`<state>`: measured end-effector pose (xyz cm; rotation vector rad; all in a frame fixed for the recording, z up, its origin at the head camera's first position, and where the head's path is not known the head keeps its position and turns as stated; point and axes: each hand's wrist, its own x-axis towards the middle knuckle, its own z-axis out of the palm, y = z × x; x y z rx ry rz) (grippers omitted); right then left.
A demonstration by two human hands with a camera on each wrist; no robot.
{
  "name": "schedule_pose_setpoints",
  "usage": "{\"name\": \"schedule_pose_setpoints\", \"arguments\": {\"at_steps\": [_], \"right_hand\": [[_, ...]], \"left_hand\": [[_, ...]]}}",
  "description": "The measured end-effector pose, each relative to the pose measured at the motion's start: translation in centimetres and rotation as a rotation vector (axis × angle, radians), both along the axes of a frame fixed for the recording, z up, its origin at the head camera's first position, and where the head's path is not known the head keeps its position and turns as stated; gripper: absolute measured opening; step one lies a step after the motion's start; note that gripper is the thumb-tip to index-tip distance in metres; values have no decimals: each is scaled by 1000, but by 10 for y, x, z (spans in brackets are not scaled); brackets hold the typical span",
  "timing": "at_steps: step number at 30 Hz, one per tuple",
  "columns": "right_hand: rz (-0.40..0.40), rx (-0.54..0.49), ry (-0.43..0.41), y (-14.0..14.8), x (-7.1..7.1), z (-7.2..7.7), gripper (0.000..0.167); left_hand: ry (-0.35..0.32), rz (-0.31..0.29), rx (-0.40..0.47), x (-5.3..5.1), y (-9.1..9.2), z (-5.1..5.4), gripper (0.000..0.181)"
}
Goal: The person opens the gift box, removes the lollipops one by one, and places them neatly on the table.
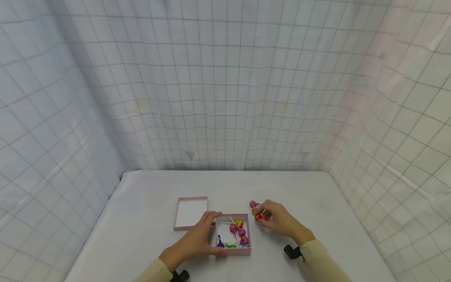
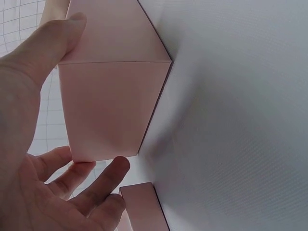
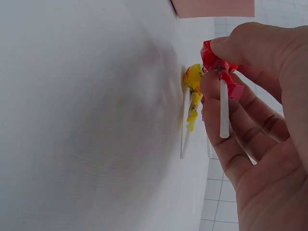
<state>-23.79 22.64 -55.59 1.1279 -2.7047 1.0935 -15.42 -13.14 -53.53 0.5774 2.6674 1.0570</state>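
Your left hand (image 1: 199, 241) spans the box (image 1: 238, 252), spread wide, thumb on its near wall and fingers at the far left corner. Squeeze too hard and the walls could bow; pull unevenly and the box may skid. Your right hand (image 1: 282, 223) pinches a red lollipop (image 3: 210, 56) between thumb and forefinger, to the right of the box; a loose pinch could let the slick wrapper slip. A yellow lollipop (image 3: 193, 77) and a pink lollipop (image 1: 253, 203) lie near those fingers, so a careless sweep might roll them. The lid (image 1: 192, 213) sits just beside your left fingers, easily nudged.
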Motion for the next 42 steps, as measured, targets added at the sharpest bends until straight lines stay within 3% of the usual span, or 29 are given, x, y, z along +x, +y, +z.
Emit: {"name": "schedule_pose_setpoints", "arguments": {"at_steps": [6,13,20,42], "right_hand": [[-16,48,-17,-3,-5,0,25],[19,65,2,-7,-12,-3,22],[-2,138,29,-6,-14,-8,21],[6,136,57,-9,-13,-5,25]], "left_hand": [[1,-7,10,-1,1,-1,124],[5,-6,13,-1,-1,-2,124],[3,-15,19,-1,1,-2,123],[36,-14,11,-1,-1,1,122]]}}
